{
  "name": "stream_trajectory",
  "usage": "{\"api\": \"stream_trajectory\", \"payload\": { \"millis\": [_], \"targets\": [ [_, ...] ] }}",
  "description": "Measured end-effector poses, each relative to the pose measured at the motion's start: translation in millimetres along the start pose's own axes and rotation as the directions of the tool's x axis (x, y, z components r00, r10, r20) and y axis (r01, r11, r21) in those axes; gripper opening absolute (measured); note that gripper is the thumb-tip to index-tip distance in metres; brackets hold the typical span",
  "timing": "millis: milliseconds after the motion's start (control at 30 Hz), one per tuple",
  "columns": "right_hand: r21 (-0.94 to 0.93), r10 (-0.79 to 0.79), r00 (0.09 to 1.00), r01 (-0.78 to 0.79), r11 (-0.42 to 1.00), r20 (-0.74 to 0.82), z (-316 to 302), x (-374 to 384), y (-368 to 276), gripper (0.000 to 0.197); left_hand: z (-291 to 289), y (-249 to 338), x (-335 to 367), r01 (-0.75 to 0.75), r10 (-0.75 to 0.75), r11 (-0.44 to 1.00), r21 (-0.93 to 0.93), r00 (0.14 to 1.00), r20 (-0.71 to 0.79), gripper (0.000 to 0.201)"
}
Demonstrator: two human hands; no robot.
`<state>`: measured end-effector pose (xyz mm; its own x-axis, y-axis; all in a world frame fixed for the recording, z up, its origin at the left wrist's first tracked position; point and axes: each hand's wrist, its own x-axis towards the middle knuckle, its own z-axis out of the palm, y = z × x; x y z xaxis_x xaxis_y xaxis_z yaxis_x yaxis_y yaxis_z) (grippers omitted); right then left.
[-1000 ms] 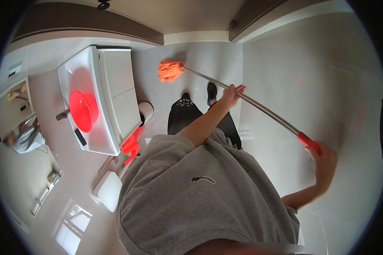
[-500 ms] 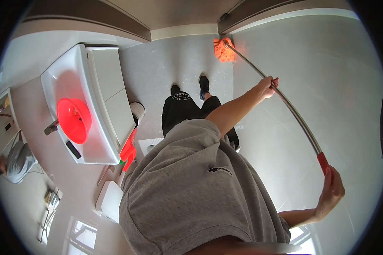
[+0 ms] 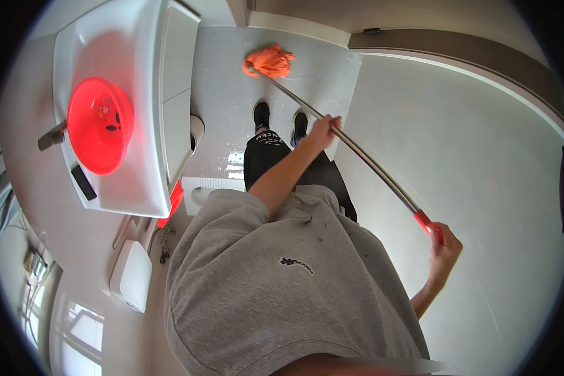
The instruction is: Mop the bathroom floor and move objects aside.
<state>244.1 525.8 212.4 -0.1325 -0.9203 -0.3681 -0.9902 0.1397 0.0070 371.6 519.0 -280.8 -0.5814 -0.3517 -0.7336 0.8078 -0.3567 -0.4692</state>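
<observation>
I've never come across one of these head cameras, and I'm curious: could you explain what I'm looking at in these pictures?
There is no robot here, just a person. All the pictures come from a camera worn on the head, looking down past the grey shirt toward the shoes; its wide lens bends straight edges.

Each grip is a bare hand. The left grip holds the metal pole partway along; the right grip is at its red end. At the far end, an orange mop head appears to rest on the grey floor.

On the left, a red bowl sits at the white sink, near the tap and a small dark flat object.
</observation>
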Motion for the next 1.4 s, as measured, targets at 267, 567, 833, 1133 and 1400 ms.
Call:
{"api": "stream_trajectory", "payload": {
  "millis": [267,567,833,1133,1400],
  "targets": [
    [0.075,-0.244,0.967,0.238,0.968,0.078,108.9,23.7,-79.4,0.030,-64.7,185.6,-34.6,-0.433,0.461,0.885,0.173,0.868,-0.185,0.016],
    [0.271,-0.140,0.986,0.110,0.956,0.095,130.6,-28.5,12.8,0.026,-65.6,135.3,-29.0,-0.448,0.520,0.843,0.297,0.819,-0.241,0.008],
    [0.484,0.438,0.898,-0.405,0.776,0.049,100.3,-158.1,201.9,0.022,-68.5,-129.1,27.6,-0.298,0.545,0.783,0.547,0.752,-0.370,0.006],
    [0.469,0.698,0.613,-0.526,0.710,-0.370,89.4,-316.2,270.3,0.025,-121.8,-362.9,39.6,0.147,0.340,0.594,0.791,0.845,-0.412,0.003],
    [0.435,0.744,0.286,-0.664,0.608,-0.604,90.3,-360.2,251.0,0.044,-138.5,-421.5,17.9,0.228,0.014,0.678,0.699,0.947,-0.322,0.006]
  ]
}}
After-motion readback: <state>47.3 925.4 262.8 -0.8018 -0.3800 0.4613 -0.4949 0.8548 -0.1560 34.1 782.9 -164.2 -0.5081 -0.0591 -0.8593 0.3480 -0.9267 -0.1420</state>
